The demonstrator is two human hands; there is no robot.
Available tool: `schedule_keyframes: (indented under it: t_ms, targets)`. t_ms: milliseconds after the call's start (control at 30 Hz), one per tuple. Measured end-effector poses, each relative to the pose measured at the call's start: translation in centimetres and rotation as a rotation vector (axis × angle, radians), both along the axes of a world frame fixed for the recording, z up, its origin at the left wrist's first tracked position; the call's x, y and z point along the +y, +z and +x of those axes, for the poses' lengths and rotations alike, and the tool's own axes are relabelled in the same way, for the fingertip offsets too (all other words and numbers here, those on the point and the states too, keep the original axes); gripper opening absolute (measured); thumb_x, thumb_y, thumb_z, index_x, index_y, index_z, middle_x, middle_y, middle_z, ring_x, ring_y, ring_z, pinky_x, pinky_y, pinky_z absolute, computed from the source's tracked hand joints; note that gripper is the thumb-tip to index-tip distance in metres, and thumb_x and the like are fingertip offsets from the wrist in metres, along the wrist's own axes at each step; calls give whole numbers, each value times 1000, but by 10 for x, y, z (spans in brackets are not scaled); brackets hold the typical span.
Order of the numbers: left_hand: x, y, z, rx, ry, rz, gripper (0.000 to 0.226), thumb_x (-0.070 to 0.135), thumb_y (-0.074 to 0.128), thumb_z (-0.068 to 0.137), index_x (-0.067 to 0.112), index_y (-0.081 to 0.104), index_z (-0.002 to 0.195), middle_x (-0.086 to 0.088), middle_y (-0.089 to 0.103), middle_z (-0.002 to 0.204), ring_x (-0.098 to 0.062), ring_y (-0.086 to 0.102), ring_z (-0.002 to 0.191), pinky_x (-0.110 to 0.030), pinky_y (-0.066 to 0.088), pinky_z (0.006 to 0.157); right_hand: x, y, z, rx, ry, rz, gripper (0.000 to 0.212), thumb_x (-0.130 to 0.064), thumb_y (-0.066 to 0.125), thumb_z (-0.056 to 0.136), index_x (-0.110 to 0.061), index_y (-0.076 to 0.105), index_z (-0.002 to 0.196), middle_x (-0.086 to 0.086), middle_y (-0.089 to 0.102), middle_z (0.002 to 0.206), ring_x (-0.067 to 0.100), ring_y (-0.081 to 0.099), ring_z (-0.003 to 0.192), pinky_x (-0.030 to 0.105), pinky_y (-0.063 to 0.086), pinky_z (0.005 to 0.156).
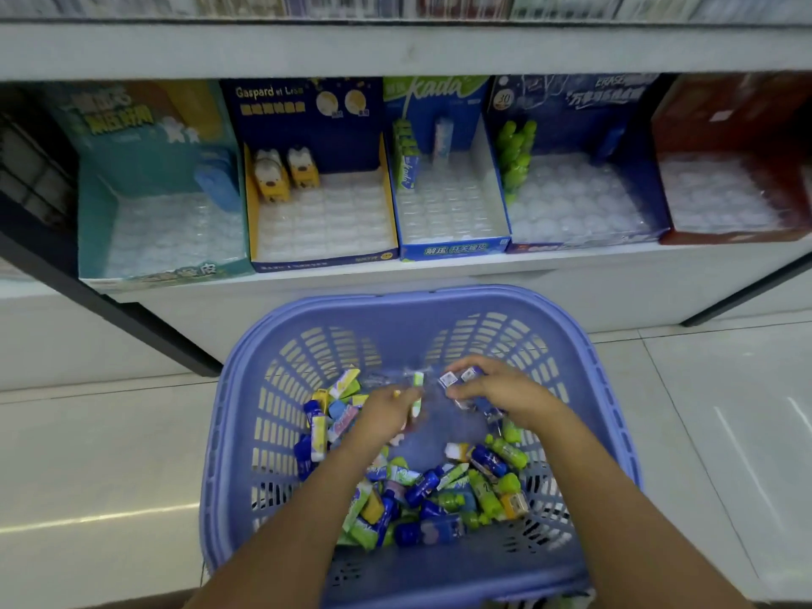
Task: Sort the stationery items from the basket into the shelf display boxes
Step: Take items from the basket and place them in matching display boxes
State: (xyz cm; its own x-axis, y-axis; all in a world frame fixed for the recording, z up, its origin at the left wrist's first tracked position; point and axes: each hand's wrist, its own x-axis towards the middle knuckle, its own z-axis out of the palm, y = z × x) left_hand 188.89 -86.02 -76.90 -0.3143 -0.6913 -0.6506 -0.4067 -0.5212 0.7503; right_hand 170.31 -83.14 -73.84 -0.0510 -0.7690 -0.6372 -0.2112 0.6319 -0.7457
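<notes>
You reached both arms into the purple basket [439, 301], which stood on the floor [88, 454] in front of the shelf [571, 274]. Your right grip [496, 389] curled round a few small blue-and-white packs [459, 380], held over the basket's far end. Your left grip [386, 410], just beside it, appeared to pinch a green-and-white stick [417, 395], though blur made that hard to confirm. The remaining stationery [439, 498], a jumble of blue, green and yellow pieces, lay heaped in the basket between and beneath your forearms.

Five display boxes sat side by side on the shelf. The teal box [101, 222] was at the left. The next, a navy box [307, 125], held two dog figures [281, 173] in its back left corner. The blue box [457, 248] carried green cartons [406, 156] along its left wall. The dark blue box [571, 103] had green bottles [516, 160] lined up at its left side. The red box [738, 120] stood at the right.
</notes>
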Motion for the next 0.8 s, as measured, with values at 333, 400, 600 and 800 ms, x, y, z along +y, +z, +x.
schedule_keyframes:
  t_ms: [333, 400, 600, 800]
  targets:
    - [0, 87, -8, 704, 501, 272, 10, 9, 55, 87, 7, 64, 92, -11, 67, 81, -17, 66, 70, -31, 56, 65, 2, 73, 59, 111, -190, -524, 34, -18, 63, 86, -34, 55, 115, -20, 62, 104, -13, 59, 83, 2, 43, 67]
    - [-2, 101, 0, 676, 443, 178, 12, 11, 59, 86, 12, 71, 85, -7, 66, 74, -14, 65, 63, -30, 54, 57, 3, 81, 67, 112, -126, -553, 38, -22, 57, 91, -33, 50, 127, -23, 58, 115, -18, 55, 94, -2, 39, 73]
    - [-2, 131, 25, 714, 412, 201, 19, 23, 60, 91, 19, 78, 89, -5, 74, 94, -17, 72, 87, -36, 56, 70, -2, 107, 80, 92, 93, -510, 52, -37, 53, 93, -32, 37, 142, -25, 53, 120, -9, 49, 113, 7, 36, 90]
    - [-6, 148, 32, 727, 666, 130, 10, 17, 64, 88, 13, 70, 80, -4, 66, 72, -10, 68, 61, -22, 52, 52, -5, 120, 118, 369, -140, -661, 42, -45, 60, 87, -19, 63, 119, -11, 57, 57, -3, 53, 51, 9, 36, 48]
